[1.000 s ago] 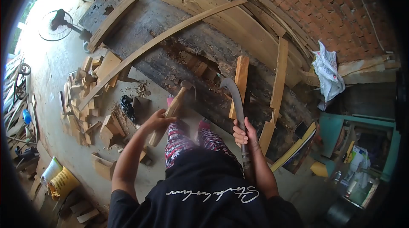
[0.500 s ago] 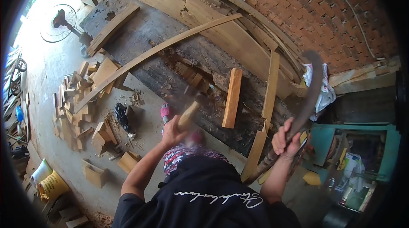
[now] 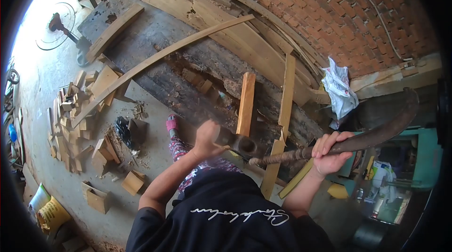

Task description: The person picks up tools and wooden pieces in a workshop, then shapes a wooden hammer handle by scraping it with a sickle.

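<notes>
My left hand (image 3: 206,140) is closed around the wooden handle of a hammer, whose dark metal head (image 3: 246,146) points to the right. My right hand (image 3: 329,152) grips a machete (image 3: 379,134) where its dark curved blade meets the cord-wrapped handle (image 3: 282,157). The blade points right, with its tip curving upward. The hammer head is at the butt end of the machete handle; whether they touch I cannot tell. Just beyond the hammer, an orange-brown wood block (image 3: 246,105) lies on a rough dark slab (image 3: 155,78).
A long thin board (image 3: 165,52) crosses the slab, and another strip (image 3: 286,96) lies to its right. Wood offcuts (image 3: 70,125) are piled on the floor at left, near a black plastic bag (image 3: 123,132). At right are a white sack (image 3: 339,92) and a green cabinet (image 3: 426,158).
The machete has swung from nearly upright to pointing right. My left hand has moved right with the hammer, bringing its head to the machete's handle end. The view has shifted slightly.
</notes>
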The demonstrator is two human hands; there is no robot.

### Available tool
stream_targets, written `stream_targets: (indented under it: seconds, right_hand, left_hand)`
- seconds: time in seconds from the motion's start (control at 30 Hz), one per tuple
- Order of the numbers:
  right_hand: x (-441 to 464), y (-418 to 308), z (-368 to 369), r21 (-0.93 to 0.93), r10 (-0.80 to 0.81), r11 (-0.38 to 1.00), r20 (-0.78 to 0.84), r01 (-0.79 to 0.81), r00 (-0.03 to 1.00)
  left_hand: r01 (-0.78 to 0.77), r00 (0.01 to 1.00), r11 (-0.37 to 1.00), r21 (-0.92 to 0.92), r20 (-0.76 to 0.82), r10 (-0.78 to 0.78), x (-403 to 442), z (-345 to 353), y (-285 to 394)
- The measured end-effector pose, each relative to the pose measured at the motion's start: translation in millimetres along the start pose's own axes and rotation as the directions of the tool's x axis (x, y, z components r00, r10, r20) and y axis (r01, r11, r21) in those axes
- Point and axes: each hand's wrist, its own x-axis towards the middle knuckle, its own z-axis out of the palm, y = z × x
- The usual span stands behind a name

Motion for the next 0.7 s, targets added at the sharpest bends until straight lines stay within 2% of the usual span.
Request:
stream_targets:
  seconds: [0.13,0.3,0.43,0.5,0.57,0.63,0.67,0.7]
  right_hand:
    - [-4,6,-5,-0.057,-0.071,0.996,-0.043,0.069,0.997]
    - [-6,4,-10,-0.078,-0.096,0.993,-0.064,0.091,0.993]
    - [-7,3,-16,-0.094,-0.186,0.979,-0.065,0.179,0.98]
    - [-7,7,-18,-0.136,-0.222,0.968,-0.076,0.21,0.972]
    - [-6,6,-17,-0.141,-0.232,0.965,-0.08,0.22,0.969]
    - [-5,6,-17,-0.158,-0.226,0.965,-0.1,0.209,0.969]
    - [-5,6,-19,-0.157,-0.235,0.963,-0.096,0.219,0.967]
    - [-4,7,-21,-0.158,-0.234,0.964,-0.11,0.215,0.966]
  left_hand:
    - [-0.092,0.991,0.99,-0.107,-0.106,0.081,16,13,0]
    - [-0.106,0.991,0.986,-0.131,-0.095,0.093,23,19,13]
    - [-0.007,0.998,0.976,-0.218,-0.057,-0.006,19,28,23]
    - [0.173,0.983,0.928,-0.331,-0.009,-0.186,15,32,32]
    - [0.198,0.977,0.9,-0.389,0.007,-0.213,14,31,39]
    - [0.29,0.956,0.821,-0.492,0.106,-0.274,16,30,47]
    - [0.205,0.975,0.858,-0.471,0.026,-0.219,20,32,49]
    - [0.194,0.978,0.861,-0.471,0.02,-0.209,21,34,51]
